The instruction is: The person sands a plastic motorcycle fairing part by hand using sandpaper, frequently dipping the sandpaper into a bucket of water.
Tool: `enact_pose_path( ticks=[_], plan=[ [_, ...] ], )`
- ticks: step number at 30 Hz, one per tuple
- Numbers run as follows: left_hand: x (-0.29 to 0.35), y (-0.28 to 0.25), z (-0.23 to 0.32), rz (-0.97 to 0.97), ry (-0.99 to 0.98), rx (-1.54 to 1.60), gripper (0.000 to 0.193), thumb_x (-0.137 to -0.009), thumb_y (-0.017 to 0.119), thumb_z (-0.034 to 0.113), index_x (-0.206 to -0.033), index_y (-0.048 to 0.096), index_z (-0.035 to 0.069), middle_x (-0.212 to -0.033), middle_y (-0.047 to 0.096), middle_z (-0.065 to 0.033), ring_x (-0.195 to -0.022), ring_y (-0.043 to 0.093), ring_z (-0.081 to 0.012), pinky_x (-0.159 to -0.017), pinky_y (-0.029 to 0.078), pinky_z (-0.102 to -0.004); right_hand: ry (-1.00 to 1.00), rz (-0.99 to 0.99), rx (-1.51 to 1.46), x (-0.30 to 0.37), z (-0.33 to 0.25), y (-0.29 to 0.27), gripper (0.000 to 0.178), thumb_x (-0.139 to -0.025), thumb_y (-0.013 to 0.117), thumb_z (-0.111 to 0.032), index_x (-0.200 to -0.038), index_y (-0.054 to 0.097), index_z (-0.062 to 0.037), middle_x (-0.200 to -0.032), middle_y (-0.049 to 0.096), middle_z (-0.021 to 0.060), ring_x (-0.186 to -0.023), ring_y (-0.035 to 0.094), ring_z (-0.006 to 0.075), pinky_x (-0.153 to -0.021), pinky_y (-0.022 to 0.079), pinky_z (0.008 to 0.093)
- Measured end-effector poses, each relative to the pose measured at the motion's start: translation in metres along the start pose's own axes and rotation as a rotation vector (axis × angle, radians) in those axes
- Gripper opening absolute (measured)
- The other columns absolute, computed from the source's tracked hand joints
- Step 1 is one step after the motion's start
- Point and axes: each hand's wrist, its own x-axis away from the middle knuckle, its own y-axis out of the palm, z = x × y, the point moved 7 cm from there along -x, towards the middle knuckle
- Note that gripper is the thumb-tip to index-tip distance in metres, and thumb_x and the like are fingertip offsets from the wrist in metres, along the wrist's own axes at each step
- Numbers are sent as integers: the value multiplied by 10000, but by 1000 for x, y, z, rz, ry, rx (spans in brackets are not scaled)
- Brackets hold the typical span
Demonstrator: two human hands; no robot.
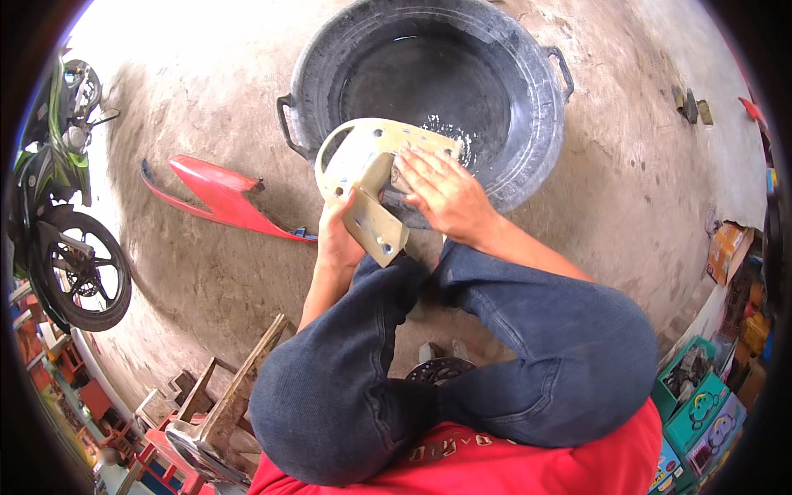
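A cream plastic motorcycle body panel with several holes and a curved, looped end is held up over the near rim of a black water tub. My left hand grips its lower left edge, the thumb on the face and the other fingers mostly hidden behind. My right hand lies across the panel's right part, fingers close together, pressing a small greyish piece that looks like sandpaper against the surface. Water in the tub ripples beside the panel's far tip.
A red motorcycle body panel lies on the concrete floor to the left. Farther left stands a green and black motorcycle. A worn wooden frame is near my left knee; teal boxes sit at the lower right.
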Motion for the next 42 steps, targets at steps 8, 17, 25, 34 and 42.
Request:
enact_pose_path(
  ticks=[8, 17, 25, 34, 42],
  plan=[
    [3, 5, -2, 0, -3, -14, 591, -961, 668, 115, -1495, 439, 7, -1447, 574, -167, -1353, 555, -318, -1186, 429, -495, 21, 13, -69, 1, 16, 3, 473, -1024, 611, -244, -1401, 605, 41, -1447, 619, 210, -1381, 572, 324, -1168, 427, 465],
    [1, 8, -2, -91, 8, 4, 642, -953, 665, 104, -1528, 396, 11, -1463, 567, -167, -1359, 550, -324, -1183, 428, -503, 50, -22, -19, -3, 28, 6, 475, -1020, 611, -261, -1405, 604, 18, -1437, 621, 209, -1370, 572, 336, -1146, 446, 486],
    [-3, 10, -4, -79, -14, -13, 633, -942, 687, 121, -1510, 431, 13, -1455, 575, -167, -1345, 564, -311, -1179, 434, -488, 251, 34, -80, -17, 62, 1, 406, -1038, 584, -241, -1343, 639, 21, -1379, 647, 194, -1287, 612, 341, -1073, 476, 480],
    [-1, 5, -5, -29, -4, -6, 634, -922, 725, 129, -1492, 463, 32, -1392, 608, -133, -1254, 612, -281, -1084, 509, -457, 165, 16, -205, -38, 32, 10, 422, -1042, 575, -290, -1345, 658, -8, -1412, 648, 173, -1328, 596, 332, -1120, 442, 512],
    [-2, 8, -6, -54, -16, 9, 597, -921, 734, 135, -1464, 507, 40, -1335, 649, -107, -1188, 648, -253, -1055, 526, -438, 150, 69, -99, -42, 22, 15, 395, -1008, 620, -285, -1313, 680, -41, -1339, 675, 146, -1283, 609, 317, -1088, 457, 515]
  ],
)
